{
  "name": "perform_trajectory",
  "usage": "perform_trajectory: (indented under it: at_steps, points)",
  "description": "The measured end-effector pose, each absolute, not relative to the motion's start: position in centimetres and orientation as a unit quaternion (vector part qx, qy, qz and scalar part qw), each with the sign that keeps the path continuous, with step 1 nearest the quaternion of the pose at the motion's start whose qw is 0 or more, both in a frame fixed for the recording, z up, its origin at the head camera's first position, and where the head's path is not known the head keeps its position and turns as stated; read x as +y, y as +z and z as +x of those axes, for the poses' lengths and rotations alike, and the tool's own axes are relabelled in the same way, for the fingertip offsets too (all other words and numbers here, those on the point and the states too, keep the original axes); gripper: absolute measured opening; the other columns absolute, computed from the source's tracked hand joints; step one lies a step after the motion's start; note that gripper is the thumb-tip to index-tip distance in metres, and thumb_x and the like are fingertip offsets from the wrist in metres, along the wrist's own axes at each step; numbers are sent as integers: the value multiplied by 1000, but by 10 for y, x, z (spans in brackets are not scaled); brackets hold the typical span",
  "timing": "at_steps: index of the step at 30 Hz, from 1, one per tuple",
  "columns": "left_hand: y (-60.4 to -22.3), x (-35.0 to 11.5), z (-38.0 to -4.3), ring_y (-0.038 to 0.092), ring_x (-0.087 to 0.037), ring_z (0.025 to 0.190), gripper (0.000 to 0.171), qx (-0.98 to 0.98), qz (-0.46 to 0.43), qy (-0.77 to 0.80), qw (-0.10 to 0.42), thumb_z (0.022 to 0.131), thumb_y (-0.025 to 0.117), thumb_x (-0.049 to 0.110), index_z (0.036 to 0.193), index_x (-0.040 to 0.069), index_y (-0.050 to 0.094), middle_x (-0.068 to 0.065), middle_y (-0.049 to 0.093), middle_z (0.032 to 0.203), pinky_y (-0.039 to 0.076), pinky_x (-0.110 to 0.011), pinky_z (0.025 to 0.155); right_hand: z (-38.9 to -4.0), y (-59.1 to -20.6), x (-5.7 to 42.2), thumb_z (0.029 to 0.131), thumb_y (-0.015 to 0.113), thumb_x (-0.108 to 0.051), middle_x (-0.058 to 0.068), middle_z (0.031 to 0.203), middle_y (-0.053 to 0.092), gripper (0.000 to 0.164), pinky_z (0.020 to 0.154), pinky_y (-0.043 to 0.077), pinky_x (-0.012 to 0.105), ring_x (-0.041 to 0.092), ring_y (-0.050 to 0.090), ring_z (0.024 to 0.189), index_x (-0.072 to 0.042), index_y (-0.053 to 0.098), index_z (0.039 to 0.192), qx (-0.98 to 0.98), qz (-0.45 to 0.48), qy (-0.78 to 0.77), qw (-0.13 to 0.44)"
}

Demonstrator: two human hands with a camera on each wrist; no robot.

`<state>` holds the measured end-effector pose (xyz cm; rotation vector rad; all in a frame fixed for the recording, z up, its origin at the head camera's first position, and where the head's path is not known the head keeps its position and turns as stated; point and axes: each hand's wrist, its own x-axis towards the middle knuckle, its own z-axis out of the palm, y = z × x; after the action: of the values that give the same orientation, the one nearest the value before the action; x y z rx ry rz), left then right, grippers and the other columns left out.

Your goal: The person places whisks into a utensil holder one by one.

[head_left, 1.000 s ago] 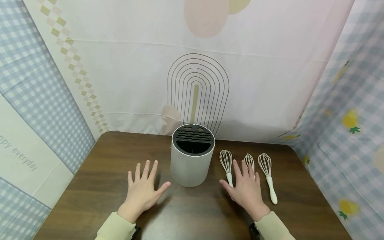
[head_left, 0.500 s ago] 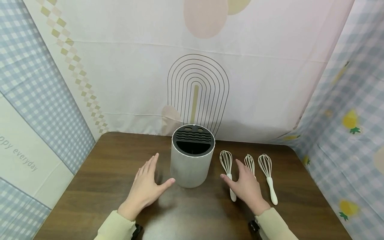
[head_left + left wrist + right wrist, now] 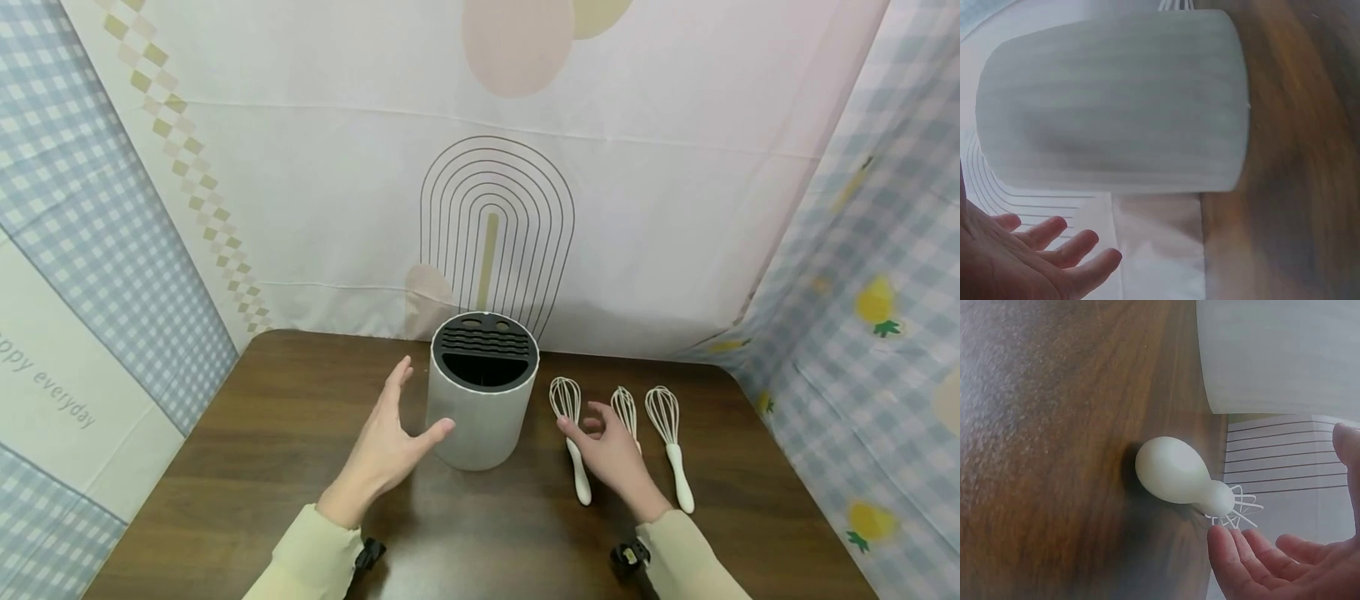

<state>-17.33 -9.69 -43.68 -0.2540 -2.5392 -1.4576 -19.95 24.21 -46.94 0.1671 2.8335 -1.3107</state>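
Observation:
A light grey-white utensil holder [image 3: 474, 429] with a black slotted top [image 3: 486, 343] stands upright on the table. My left hand [image 3: 378, 450] is at its left side, thumb and fingers spread, the thumb tip overlapping its wall in the head view. That ribbed wall also fills much of the left wrist view, above the fingers [image 3: 1094, 265]. To its right lie three white whisks. My right hand [image 3: 611, 450] hovers over the nearest whisk [image 3: 578, 475], fingers bent and thumb apart. In the right wrist view that whisk's handle [image 3: 1172, 469] lies beyond the fingertips, with nothing held.
A middle whisk [image 3: 625, 408] is partly hidden behind the right hand. The third whisk [image 3: 675, 458] lies farther right on the brown wooden table [image 3: 487, 533]. A patterned white cloth [image 3: 315, 208] hangs behind, and checked cloths hang at both sides.
My left hand has moved right and up toward the holder and turned its palm inward. The right hand's spread fingers have bent over the nearest whisk. Holder and whisks have stayed put.

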Motion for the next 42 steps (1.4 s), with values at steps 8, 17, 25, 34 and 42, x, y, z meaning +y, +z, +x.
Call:
perform_trajectory:
  at_steps: [8,17,25,34,42]
  points:
    - [-425,-86,-182,31,-17,138,102,-845,-99,-516,95,75,71,63,153,40,9,2,32,154,28,-56,106,-206,-476,244,82,57,-70,23,131,54,91,91,46,49,35,54,118,-8,36,145,895,58,-442,17]
    - [-420,-78,-196,36,-15,134,100,-823,-123,-541,118,77,74,56,153,40,11,7,34,149,29,-44,108,-214,-484,243,82,59,-68,26,131,52,95,84,52,43,34,58,112,-4,34,146,875,81,-475,50]
    - [-418,-74,-206,31,-13,137,95,-825,-146,-531,126,79,72,56,154,33,19,9,26,153,28,-45,109,-214,-485,246,79,60,-71,28,132,50,100,77,54,39,34,58,111,-1,33,145,865,96,-488,72]
    - [-421,-78,-215,31,-15,137,88,-837,-147,-514,116,81,69,57,153,37,22,10,26,153,28,-48,108,-208,-484,247,79,66,-65,26,124,53,96,76,54,39,29,59,103,3,38,141,861,97,-492,89]
    - [-424,-73,-215,31,-17,137,85,-850,-126,-498,117,80,67,63,150,39,25,8,28,153,28,-49,108,-207,-485,250,80,72,-55,22,123,54,83,75,54,38,26,61,99,2,44,134,863,105,-484,102]
